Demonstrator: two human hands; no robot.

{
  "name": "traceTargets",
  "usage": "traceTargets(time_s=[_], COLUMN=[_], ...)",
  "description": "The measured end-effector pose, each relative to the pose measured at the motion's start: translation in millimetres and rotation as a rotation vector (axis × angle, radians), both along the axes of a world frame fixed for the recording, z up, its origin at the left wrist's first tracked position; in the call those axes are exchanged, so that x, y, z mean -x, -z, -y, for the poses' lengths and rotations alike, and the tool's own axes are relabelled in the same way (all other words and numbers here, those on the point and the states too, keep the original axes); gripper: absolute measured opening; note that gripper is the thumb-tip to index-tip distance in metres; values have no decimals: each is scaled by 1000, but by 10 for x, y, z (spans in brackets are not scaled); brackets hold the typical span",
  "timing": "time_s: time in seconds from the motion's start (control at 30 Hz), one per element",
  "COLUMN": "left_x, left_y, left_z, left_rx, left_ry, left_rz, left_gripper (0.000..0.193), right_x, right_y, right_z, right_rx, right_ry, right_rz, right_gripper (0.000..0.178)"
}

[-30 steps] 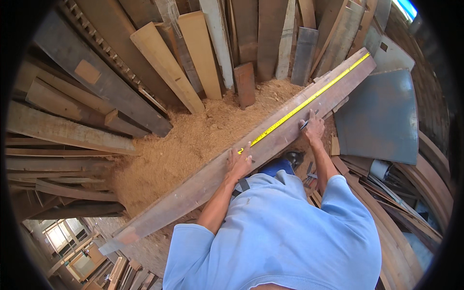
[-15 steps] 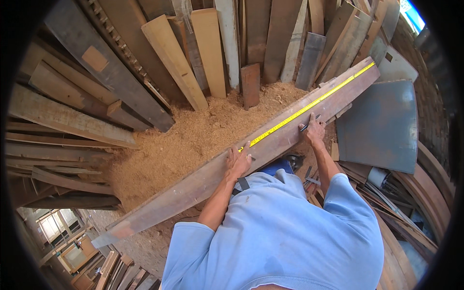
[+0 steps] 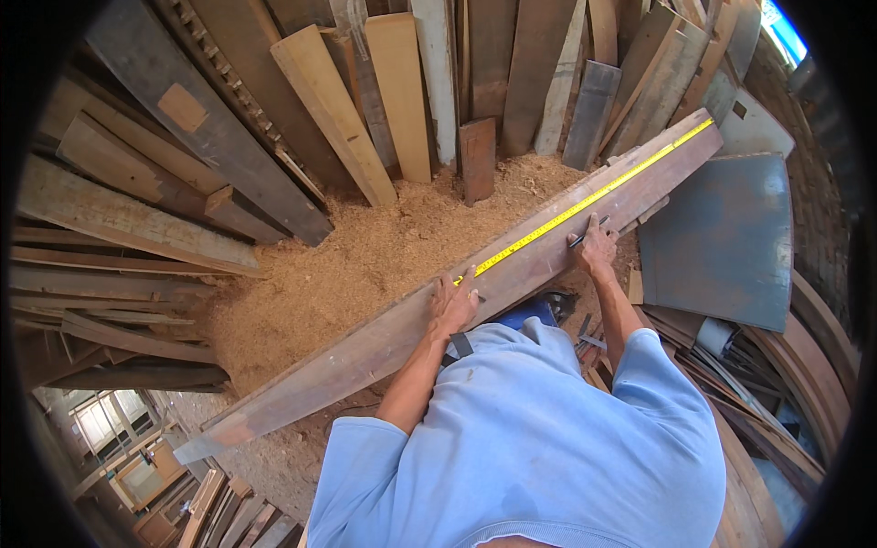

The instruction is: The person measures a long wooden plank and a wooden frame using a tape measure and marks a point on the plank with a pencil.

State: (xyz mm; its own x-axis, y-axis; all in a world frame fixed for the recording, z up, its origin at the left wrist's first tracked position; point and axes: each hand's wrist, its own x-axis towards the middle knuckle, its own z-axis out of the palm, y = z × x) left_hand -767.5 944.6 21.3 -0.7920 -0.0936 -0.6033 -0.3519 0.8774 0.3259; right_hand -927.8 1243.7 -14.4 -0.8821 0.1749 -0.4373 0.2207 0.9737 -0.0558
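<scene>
A long reddish-brown wooden plank (image 3: 393, 345) lies slantwise in front of me, from the lower left to the upper right. Along its upper right half runs a yellow tape measure blade (image 3: 585, 203), stretched out straight. My left hand (image 3: 453, 301) grips the tape's near end against the plank, with fingers on the yellow strip; most of what is under the palm is hidden. Farther right, my right hand (image 3: 597, 247) rests on the plank just below the tape. A dark pen or pencil (image 3: 575, 242) is held in its fingers, lying nearly parallel to the blade.
Sawdust (image 3: 301, 301) is heaped beyond the plank. Many boards lean around it, among them a pale board (image 3: 399, 100) and a dark one (image 3: 196, 114). A grey-blue metal sheet (image 3: 717, 242) stands at the right, above piled wood strips. Offcuts (image 3: 233, 511) lie at lower left.
The whole view has shifted very slightly. Both hands, the tape and the plank keep their places relative to each other.
</scene>
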Motion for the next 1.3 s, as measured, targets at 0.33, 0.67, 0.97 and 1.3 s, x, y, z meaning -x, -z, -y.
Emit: traceTargets(time_s=[0.33,0.67,0.97,1.3], left_x=[-5,-31,-284,-448], left_y=[2,-27,-124,-193], left_z=[24,22,232,383], left_rx=[-44,-35,-3,96], left_ry=[-26,-27,-60,-188], left_rz=[11,-12,8,30], left_gripper=[62,64,63,60], right_x=[16,31,58,57], right_y=[25,11,-4,-71], right_z=[0,9,1,92], right_rx=[-6,4,-22,-22], right_ry=[-17,-30,-112,-75], right_rz=[5,2,42,53], right_gripper=[90,84,85,87])
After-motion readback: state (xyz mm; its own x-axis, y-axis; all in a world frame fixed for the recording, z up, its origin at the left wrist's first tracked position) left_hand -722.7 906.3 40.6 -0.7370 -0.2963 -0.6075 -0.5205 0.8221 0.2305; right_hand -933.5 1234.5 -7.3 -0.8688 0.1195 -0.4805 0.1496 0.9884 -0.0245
